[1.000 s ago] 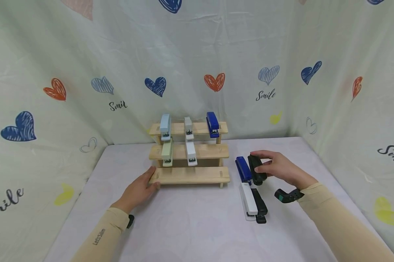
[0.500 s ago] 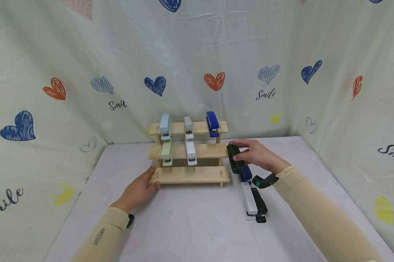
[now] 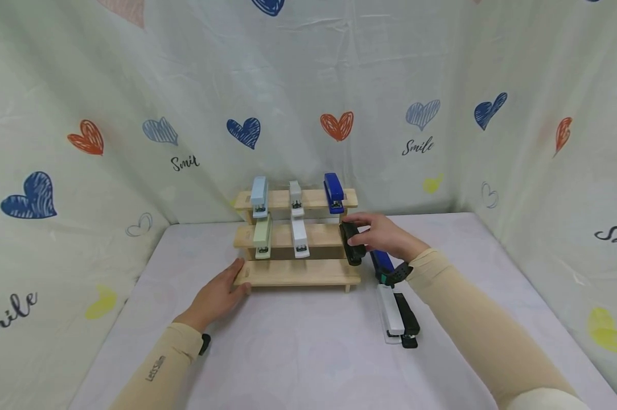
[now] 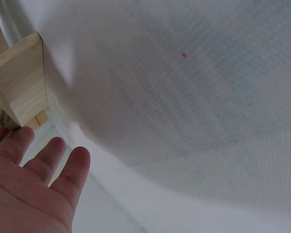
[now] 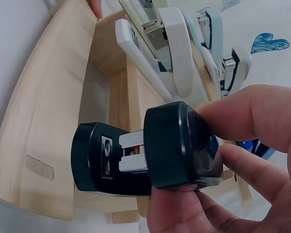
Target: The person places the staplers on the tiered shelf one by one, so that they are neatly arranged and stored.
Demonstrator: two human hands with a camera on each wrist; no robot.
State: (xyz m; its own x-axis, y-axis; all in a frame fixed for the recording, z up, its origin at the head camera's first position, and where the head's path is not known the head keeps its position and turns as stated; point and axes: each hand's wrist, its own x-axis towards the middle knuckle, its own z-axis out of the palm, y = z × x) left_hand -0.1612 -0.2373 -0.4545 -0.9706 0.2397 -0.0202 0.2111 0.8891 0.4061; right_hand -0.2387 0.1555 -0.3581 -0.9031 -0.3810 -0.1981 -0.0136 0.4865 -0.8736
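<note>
My right hand (image 3: 387, 236) grips a black stapler (image 3: 353, 245) between thumb and fingers, at the right end of the middle shelf (image 3: 321, 234) of a three-step wooden rack. In the right wrist view the stapler's front end (image 5: 167, 145) faces the camera; whether its base touches the shelf, I cannot tell. Fingers nearly straight, my left hand (image 3: 213, 299) rests against the left end of the bottom shelf (image 3: 298, 274). A green stapler (image 3: 262, 236) and a white stapler (image 3: 300, 236) lie on the middle shelf. Light blue (image 3: 259, 196), grey (image 3: 295, 198) and dark blue (image 3: 333, 192) staplers occupy the top shelf.
Right of the rack, on the white-covered table (image 3: 288, 353), lie a blue stapler (image 3: 382, 261) partly behind my right wrist, a white stapler (image 3: 390, 310) and another black stapler (image 3: 407, 316). A heart-printed curtain (image 3: 390, 68) stands behind and at both sides.
My right hand has carried the black stapler leftward from beside the blue stapler on the table to the right end of the middle shelf. The left hand has stayed at the bottom shelf.
</note>
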